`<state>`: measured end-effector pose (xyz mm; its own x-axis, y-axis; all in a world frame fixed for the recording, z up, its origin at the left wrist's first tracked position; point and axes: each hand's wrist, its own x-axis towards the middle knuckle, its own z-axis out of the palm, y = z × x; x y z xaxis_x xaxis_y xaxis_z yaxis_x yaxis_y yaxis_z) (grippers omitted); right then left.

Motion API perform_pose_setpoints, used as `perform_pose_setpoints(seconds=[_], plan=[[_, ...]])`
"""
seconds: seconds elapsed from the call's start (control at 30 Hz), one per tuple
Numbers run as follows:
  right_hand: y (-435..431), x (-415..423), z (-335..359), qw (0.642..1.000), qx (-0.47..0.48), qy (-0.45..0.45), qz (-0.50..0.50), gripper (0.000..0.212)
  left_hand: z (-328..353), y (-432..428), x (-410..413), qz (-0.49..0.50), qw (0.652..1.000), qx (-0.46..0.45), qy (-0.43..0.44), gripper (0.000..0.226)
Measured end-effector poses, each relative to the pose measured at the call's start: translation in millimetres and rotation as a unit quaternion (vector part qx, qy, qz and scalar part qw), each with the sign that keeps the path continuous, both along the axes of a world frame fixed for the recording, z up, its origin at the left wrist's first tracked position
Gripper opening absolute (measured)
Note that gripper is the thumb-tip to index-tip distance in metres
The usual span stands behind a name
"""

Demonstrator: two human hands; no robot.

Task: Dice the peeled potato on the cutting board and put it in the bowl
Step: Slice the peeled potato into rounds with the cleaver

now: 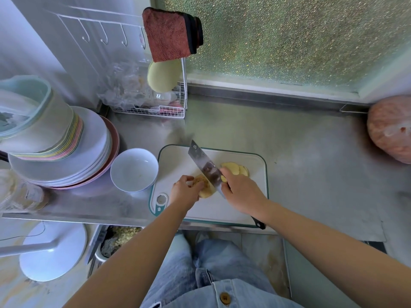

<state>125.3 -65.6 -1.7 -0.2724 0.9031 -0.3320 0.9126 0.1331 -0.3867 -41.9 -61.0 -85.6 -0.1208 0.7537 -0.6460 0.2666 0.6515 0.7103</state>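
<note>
A white cutting board (255, 196) with a teal rim lies on the steel counter. My left hand (184, 192) grips the uncut part of the yellow potato (205, 192) with curled fingers. My right hand (242, 194) grips the handle of a cleaver (204, 166), whose blade stands against the potato's right side. Its black handle end sticks out past my wrist. Several cut potato slices (236, 168) lie fanned out to the right of the blade. A white bowl (134, 170) sits just left of the board and looks empty.
A stack of plates (89, 156) and coloured plastic dishes stands left of the bowl. A wire rack (151, 107) with bags and cloths is at the back. A pinkish pumpkin (391, 130) sits far right. The counter's front edge runs just below the board.
</note>
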Motion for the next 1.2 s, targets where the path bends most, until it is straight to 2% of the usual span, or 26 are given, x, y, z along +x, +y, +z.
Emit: perform_pose_setpoints(seconds=[0.43, 0.7, 0.83, 1.2], plan=[[-6, -2, 16, 0.999, -0.031, -0.012, 0.018, 0.029, -4, 1, 0, -0.006, 1.000, 0.005, 0.015, 0.039], [-5, -8, 25, 0.996, -0.073, -0.034, 0.031, 0.018, -5, 4, 2, -0.020, 0.999, -0.002, 0.034, 0.035], [-2, -14, 23, 0.995, -0.080, -0.045, 0.044, 0.020, -5, 6, 2, -0.021, 0.999, -0.009, 0.034, 0.033], [-4, -22, -23, 0.995, -0.018, -0.073, 0.066, 0.023, -3, 11, -1, -0.045, 0.998, -0.044, 0.009, 0.044]])
